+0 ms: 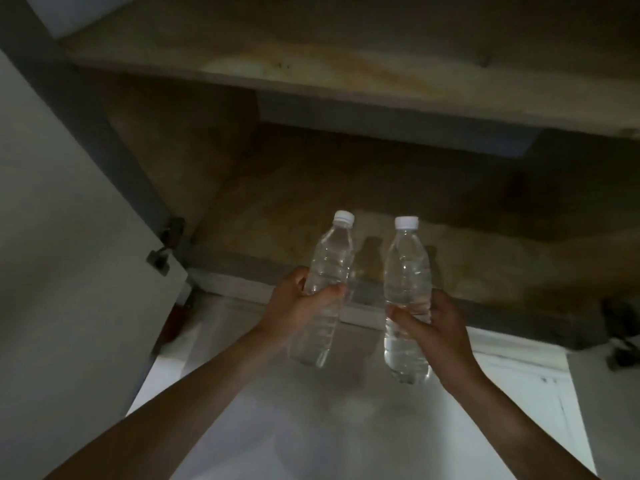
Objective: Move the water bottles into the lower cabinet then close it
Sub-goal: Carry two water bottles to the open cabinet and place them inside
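Note:
Two clear water bottles with white caps are held up in front of an open lower cabinet (346,188). My left hand (298,306) grips the left bottle (330,265) around its middle. My right hand (436,327) grips the right bottle (407,271) around its middle too. Both bottles stand nearly upright, caps pointing toward the cabinet's dim wooden interior, and hang in the air just before the cabinet's front sill (242,285).
The cabinet's left door (62,220) stands open, with hinges (166,247) at its inner edge. A wooden shelf (346,64) spans the cabinet above. Another hinge (620,337) shows at the right. White floor lies below my arms.

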A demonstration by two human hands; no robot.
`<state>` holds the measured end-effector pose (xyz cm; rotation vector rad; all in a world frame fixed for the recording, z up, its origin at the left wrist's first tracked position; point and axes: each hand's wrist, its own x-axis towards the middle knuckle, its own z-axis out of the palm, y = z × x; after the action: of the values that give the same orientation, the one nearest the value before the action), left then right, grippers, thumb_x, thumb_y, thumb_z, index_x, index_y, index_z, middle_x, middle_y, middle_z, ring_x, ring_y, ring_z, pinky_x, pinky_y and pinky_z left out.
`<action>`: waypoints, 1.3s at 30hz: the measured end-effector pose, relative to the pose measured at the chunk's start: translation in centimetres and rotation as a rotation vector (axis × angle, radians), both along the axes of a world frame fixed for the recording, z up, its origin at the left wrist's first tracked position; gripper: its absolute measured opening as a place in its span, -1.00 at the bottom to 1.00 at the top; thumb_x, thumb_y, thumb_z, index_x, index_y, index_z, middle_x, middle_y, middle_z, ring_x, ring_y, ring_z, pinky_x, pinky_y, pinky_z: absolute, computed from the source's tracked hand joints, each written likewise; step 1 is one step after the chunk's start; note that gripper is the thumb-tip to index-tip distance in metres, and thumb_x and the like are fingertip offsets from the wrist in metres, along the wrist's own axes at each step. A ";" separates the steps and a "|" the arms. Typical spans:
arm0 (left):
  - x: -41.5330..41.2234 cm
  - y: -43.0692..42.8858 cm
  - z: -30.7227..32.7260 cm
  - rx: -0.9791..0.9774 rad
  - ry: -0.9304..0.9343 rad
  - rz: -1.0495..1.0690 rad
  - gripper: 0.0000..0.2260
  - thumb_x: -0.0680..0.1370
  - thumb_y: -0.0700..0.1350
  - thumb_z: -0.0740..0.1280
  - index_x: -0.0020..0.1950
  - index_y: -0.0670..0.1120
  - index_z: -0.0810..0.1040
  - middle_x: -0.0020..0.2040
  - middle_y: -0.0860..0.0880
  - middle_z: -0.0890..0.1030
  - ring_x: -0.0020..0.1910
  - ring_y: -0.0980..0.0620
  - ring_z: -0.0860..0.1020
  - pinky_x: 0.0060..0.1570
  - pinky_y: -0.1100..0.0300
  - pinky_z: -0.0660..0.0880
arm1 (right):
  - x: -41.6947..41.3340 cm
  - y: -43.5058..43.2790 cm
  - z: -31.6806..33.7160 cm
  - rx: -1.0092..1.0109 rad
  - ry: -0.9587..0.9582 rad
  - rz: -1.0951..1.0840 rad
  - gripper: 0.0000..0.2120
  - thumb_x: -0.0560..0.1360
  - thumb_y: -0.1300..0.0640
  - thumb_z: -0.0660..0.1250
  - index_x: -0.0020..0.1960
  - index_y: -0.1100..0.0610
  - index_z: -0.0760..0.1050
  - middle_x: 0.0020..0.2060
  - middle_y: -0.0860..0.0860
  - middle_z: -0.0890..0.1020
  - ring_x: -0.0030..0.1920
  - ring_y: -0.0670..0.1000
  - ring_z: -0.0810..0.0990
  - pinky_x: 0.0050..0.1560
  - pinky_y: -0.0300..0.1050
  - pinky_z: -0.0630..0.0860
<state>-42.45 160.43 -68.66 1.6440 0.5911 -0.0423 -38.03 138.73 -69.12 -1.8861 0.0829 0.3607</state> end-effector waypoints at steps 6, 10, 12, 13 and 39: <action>6.6 -1.2 0.7 -0.003 -0.077 -0.075 -0.81 0.43 -0.02 0.53 -0.05 -0.07 0.66 -0.25 0.10 0.71 -0.25 0.23 0.66 -0.17 0.26 0.52 | 4.2 1.7 1.6 0.161 0.013 -0.046 -0.83 0.45 0.14 0.50 0.02 0.03 0.60 -0.22 -0.13 0.72 -0.16 -0.07 0.69 -0.15 -0.19 0.56; 9.5 -1.2 0.2 0.065 -0.079 -0.134 -0.78 0.40 0.04 0.54 -0.07 -0.06 0.66 -0.22 0.06 0.72 -0.21 0.16 0.68 -0.26 0.35 0.52 | 6.6 2.4 3.0 0.192 0.070 -0.034 -0.90 0.49 0.17 0.44 -0.01 0.08 0.57 -0.28 -0.10 0.71 -0.33 -0.17 0.67 -0.40 -0.32 0.55; 10.4 -1.0 -0.7 0.071 -0.122 -0.175 -0.81 0.44 -0.05 0.51 -0.07 -0.14 0.66 -0.24 0.02 0.71 -0.24 0.13 0.67 -0.30 0.37 0.52 | 7.4 2.7 3.0 0.158 0.093 -0.004 -0.85 0.48 0.10 0.45 0.03 0.08 0.58 -0.17 -0.03 0.71 -0.26 -0.12 0.68 -0.32 -0.24 0.62; 10.8 -0.9 -1.1 0.086 -0.142 -0.186 -0.82 0.46 -0.09 0.50 -0.08 -0.19 0.66 -0.27 0.00 0.69 -0.29 0.15 0.66 -0.32 0.38 0.51 | 7.8 2.9 2.6 0.116 0.082 0.007 -0.83 0.47 0.05 0.46 0.02 0.06 0.58 -0.17 -0.03 0.71 -0.23 -0.09 0.68 -0.26 -0.21 0.63; 9.4 1.6 -6.7 0.243 -0.213 -0.238 -0.58 0.42 0.16 0.49 0.25 0.18 0.50 0.07 0.10 0.65 0.03 0.16 0.63 0.07 0.06 0.59 | 7.8 1.3 -4.8 -0.289 -0.217 0.099 -0.73 0.44 -0.08 0.46 0.07 0.00 0.55 -0.12 -0.08 0.66 -0.10 -0.07 0.67 -0.10 -0.19 0.61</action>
<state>-33.05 162.02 -75.37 1.9195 0.2423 0.0320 -30.20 140.00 -73.90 -2.2099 -0.1096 0.2171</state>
